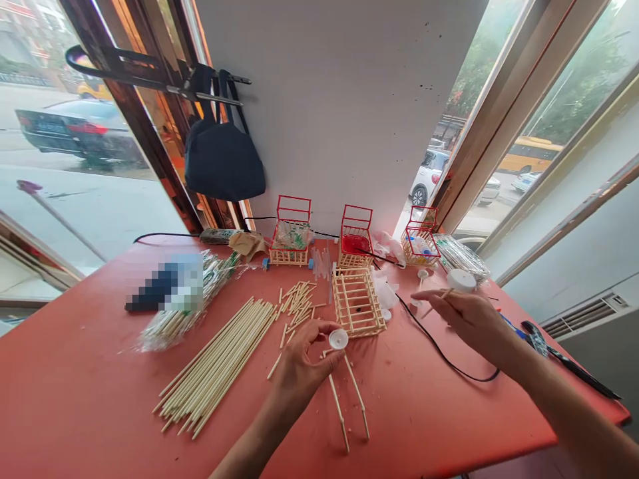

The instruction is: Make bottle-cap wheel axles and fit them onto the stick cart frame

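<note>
My left hand (312, 356) pinches a small round white cap (338, 339) between thumb and forefinger, its hollow side facing up. Just below the cap, a narrow frame of joined sticks (338, 406) lies on the red table. My right hand (464, 322) is to the right, fingers closed around a thin wooden stick (447, 293), close to a white round tub (461, 281) and small white caps (423, 275). Its fingertips are partly hidden. Between my hands and the wall lies a slatted structure of wooden sticks (357, 303).
Long wooden sticks (219, 362) lie bundled at left, with short cut pieces (299, 303) beside them. Several stick baskets with red handles (291, 249) line the wall. A black cable (434, 342) curves across the table (409, 426). Pliers (536, 338) lie at right; a dark bag (224, 159) hangs above.
</note>
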Available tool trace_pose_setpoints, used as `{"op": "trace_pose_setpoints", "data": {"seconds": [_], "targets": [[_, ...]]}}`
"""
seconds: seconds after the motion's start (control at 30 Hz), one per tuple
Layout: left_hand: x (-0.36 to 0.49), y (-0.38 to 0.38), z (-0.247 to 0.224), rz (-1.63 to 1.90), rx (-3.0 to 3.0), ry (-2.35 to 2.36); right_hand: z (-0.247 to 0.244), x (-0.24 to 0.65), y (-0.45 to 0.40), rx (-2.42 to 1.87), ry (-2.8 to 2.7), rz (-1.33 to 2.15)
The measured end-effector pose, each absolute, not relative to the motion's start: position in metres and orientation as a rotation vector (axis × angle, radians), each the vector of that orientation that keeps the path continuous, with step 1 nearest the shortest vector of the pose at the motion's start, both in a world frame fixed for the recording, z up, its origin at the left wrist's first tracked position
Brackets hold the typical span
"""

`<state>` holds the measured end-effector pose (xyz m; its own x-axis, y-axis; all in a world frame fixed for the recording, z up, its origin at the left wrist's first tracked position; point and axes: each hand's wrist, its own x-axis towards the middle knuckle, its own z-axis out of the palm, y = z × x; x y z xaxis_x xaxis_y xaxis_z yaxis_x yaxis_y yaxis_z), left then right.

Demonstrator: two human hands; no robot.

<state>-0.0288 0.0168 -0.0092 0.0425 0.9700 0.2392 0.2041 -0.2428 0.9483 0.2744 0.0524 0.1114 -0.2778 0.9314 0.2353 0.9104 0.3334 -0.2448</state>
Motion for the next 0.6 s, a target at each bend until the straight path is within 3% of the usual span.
{"op": "trace_pose_setpoints", "data": {"seconds": [0.13, 0.23, 0.6], "targets": [[-0.024, 0.017, -0.007, 1.212, 1.532, 1.168, 0.095, 0.237, 0.049, -1.274, -1.908, 0.801], [-0.023, 0.020, 0.000, 1.179, 1.543, 1.158, 0.081, 0.204, 0.051, -1.044, -1.735, 1.001], [-0.013, 0.027, -0.005, 1.207, 1.463, 1.140, 0.051, 0.187, 0.039, -0.993, -1.841, 0.754]]}}
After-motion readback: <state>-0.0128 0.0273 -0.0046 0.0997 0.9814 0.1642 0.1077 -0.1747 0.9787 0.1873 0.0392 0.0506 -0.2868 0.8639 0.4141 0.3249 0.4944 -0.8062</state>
